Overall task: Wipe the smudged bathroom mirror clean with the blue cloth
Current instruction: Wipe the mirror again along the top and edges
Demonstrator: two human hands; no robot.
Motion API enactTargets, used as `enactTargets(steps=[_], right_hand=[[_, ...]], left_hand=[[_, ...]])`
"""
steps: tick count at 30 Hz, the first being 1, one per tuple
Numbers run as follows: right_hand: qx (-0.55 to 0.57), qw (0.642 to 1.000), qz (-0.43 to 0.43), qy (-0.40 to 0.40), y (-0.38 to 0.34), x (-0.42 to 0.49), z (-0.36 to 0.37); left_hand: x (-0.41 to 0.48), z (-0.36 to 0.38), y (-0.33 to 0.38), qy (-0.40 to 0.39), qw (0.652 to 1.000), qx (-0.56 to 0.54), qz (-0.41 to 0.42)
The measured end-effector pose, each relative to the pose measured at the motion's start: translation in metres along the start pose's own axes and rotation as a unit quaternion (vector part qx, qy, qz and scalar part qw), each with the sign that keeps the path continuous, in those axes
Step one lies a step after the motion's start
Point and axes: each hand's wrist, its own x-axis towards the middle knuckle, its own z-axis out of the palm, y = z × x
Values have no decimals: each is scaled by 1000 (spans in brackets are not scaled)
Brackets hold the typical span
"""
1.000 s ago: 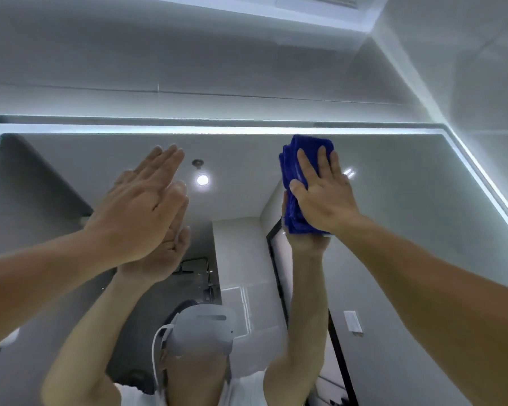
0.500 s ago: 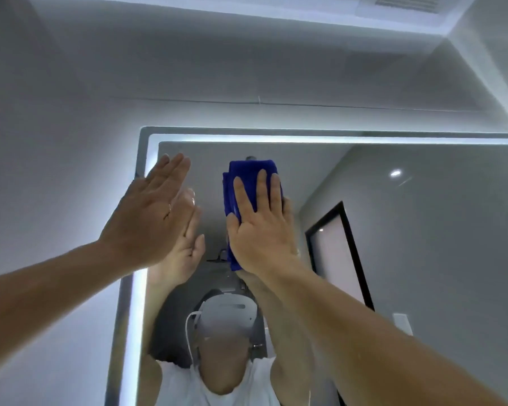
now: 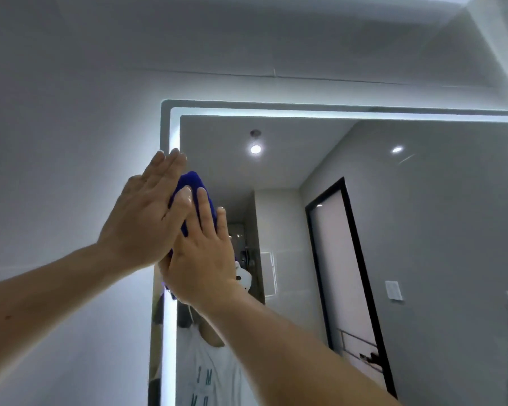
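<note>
The bathroom mirror (image 3: 408, 230) has a lit white band along its top and left edges. A folded blue cloth (image 3: 191, 183) is pressed flat against the glass near the mirror's upper left corner. My right hand (image 3: 201, 253) lies on the cloth with fingers spread, holding it to the glass. My left hand (image 3: 143, 218) is raised with flat, straight fingers, overlapping the right hand and the cloth's left side, at the mirror's lit left edge. Most of the cloth is hidden behind both hands.
A plain grey wall (image 3: 65, 171) fills the left and the space above the mirror. The mirror reflects a dark-framed door (image 3: 343, 273), ceiling spotlights (image 3: 255, 149) and a wall switch (image 3: 393, 290). A person in a white top is reflected below my hands.
My right hand has slid the blue cloth leftward along the top of the mirror to its left edge. It now sits partly behind my left hand. The view has turned left.
</note>
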Motion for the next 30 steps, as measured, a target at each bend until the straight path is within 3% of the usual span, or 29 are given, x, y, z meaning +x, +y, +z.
enactTargets(steps=[7,23,30], right_hand=[[-20,1000,11,13,87,-41,-17],[-102,980,166,27,416,-148,-92],[-103,972,208,46,459,-163,-99]], left_hand=[[17,41,62,1,1000,-11,15],[35,171,209,-14,999,-5,50],[26,178,224,-28,999,-5,42]])
